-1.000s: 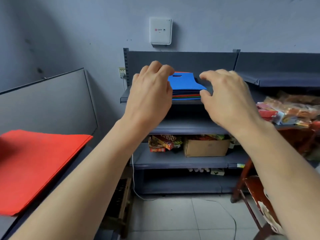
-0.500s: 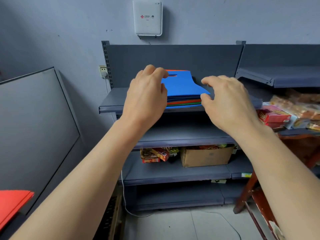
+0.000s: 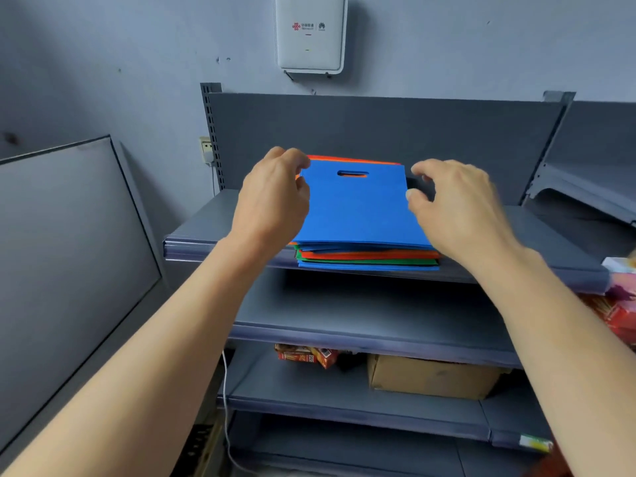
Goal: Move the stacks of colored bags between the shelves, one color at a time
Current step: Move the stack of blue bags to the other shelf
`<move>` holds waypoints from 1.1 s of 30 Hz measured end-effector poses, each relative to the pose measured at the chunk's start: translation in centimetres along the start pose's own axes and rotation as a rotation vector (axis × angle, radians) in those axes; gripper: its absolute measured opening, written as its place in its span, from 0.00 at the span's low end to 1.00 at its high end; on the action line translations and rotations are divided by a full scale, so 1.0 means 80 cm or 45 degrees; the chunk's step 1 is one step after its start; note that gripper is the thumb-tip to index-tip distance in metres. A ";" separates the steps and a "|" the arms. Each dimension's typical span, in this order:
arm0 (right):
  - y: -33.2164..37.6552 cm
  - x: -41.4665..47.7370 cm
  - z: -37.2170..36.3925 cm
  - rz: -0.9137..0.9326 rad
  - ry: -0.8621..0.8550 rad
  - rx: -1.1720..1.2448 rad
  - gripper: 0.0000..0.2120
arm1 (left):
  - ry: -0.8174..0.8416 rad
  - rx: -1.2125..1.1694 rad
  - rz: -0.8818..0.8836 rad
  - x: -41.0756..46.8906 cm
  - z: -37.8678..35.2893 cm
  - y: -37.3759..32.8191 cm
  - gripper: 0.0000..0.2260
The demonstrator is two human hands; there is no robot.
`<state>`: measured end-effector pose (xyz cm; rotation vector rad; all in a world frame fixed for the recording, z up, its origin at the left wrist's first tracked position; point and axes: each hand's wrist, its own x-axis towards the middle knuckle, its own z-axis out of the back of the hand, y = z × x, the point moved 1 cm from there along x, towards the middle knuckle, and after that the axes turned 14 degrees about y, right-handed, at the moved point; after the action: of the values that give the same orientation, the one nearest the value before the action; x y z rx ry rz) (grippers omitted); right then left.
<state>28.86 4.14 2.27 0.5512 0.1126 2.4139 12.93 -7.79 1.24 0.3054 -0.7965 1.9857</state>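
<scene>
A stack of flat colored bags lies on the top grey shelf (image 3: 206,232). The blue bags (image 3: 358,208) with a handle slot are on top; orange, green and more blue layers (image 3: 368,258) show beneath at the front edge. My left hand (image 3: 275,201) is at the stack's left edge, thumb on the blue top bag and curled fingers at its far left corner. My right hand (image 3: 454,204) is at the right edge, thumb tip touching the blue bag's side, index finger spread above it. Neither hand visibly grips anything.
Below is a bare middle shelf (image 3: 361,315), then a shelf with a cardboard box (image 3: 430,380) and red snack packs (image 3: 306,356). A white router (image 3: 311,32) hangs on the wall above. A grey panel (image 3: 69,253) stands at left; more packs (image 3: 619,311) sit at right.
The view has moved closer to the shelf. Both hands have spread apart from over the stack's front to its left and right edges, uncovering the blue top bag. The red bags at left have left view.
</scene>
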 end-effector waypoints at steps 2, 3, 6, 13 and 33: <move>-0.013 0.024 -0.019 -0.003 0.058 0.029 0.18 | 0.054 0.026 0.067 0.015 -0.022 0.011 0.14; -0.018 0.033 -0.028 -0.003 0.087 0.046 0.18 | 0.080 0.035 0.106 0.022 -0.031 0.018 0.14; -0.029 0.056 -0.048 -0.008 0.147 0.101 0.19 | 0.182 0.070 0.223 0.041 -0.055 0.036 0.14; -0.048 0.099 -0.088 -0.126 0.312 0.207 0.22 | 0.499 0.104 0.493 0.089 -0.102 0.070 0.11; -0.072 0.173 -0.147 -0.447 0.727 0.068 0.37 | 0.802 0.050 0.553 0.159 -0.133 0.099 0.21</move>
<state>17.59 17.88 -4.67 -0.1441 0.4751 2.1557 0.70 4.99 -3.59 -0.4975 -0.4325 2.3075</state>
